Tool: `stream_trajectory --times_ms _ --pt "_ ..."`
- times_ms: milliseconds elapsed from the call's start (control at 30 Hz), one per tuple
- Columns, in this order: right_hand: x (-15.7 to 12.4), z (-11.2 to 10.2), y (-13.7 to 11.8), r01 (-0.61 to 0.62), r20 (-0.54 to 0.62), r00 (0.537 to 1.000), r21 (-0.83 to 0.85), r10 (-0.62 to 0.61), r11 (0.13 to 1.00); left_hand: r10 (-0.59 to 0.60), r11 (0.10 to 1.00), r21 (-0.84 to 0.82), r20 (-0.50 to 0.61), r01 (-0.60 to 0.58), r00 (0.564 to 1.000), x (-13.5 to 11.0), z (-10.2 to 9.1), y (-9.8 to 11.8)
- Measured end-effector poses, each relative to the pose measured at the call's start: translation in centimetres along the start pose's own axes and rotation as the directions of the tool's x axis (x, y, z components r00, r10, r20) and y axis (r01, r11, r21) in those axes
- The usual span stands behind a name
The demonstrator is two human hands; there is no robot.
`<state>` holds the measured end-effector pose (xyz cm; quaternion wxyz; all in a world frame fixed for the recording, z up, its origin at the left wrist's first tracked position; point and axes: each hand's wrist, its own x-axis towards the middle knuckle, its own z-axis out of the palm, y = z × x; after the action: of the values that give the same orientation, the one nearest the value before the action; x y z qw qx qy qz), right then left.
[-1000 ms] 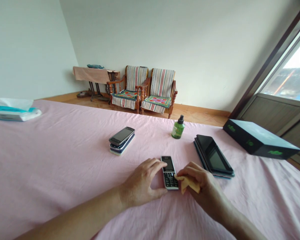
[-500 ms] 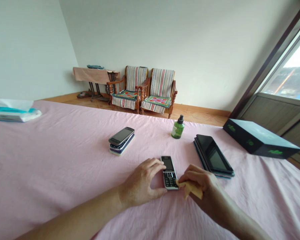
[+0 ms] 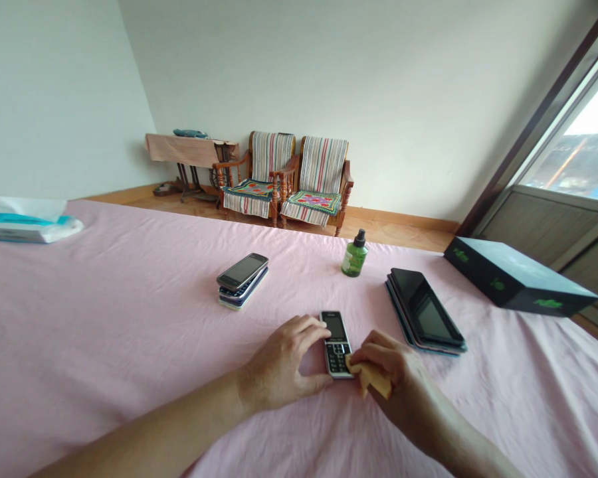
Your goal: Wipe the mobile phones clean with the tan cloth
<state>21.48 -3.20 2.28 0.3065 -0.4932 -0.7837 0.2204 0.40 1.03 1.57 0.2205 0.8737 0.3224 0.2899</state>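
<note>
We have the phone (image 3: 334, 325) lying face up on the pink cloth (image 3: 129, 318). Our left hand (image 3: 283, 364), open and curved, touches its left edge with fingertips and thumb. Our right hand (image 3: 397, 366) pinches a yellow rag (image 3: 376, 380), which meets the keypad (image 3: 337, 362) at lower right. Beyond, we find a phone stack (image 3: 243, 279), a bottle (image 3: 354, 259) and a tablet (image 3: 426, 309).

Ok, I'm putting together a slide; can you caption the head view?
Left hand touching a phone on a pink sheet, right hand pinching a yellow cloth at its keypad.
</note>
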Motion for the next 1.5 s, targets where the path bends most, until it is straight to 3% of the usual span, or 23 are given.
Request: stream_trajectory --times_ms 467,1133,1500 --pt "0.5 1.2 -0.8 0.001 0.017 1.000 -0.074 0.000 0.997 0.019 1.000 0.011 -0.006 -0.019 1.000 0.1 0.1 -0.1" --pt "0.8 1.9 -1.5 0.069 0.022 0.997 -0.045 -0.068 0.997 0.024 1.000 -0.009 -0.018 -0.024 1.000 0.2 0.2 -0.1" --pt "0.4 0.2 -0.7 -0.021 0.016 1.000 -0.048 0.021 0.999 0.002 1.000 0.010 0.002 -0.002 1.000 0.0 0.0 0.1"
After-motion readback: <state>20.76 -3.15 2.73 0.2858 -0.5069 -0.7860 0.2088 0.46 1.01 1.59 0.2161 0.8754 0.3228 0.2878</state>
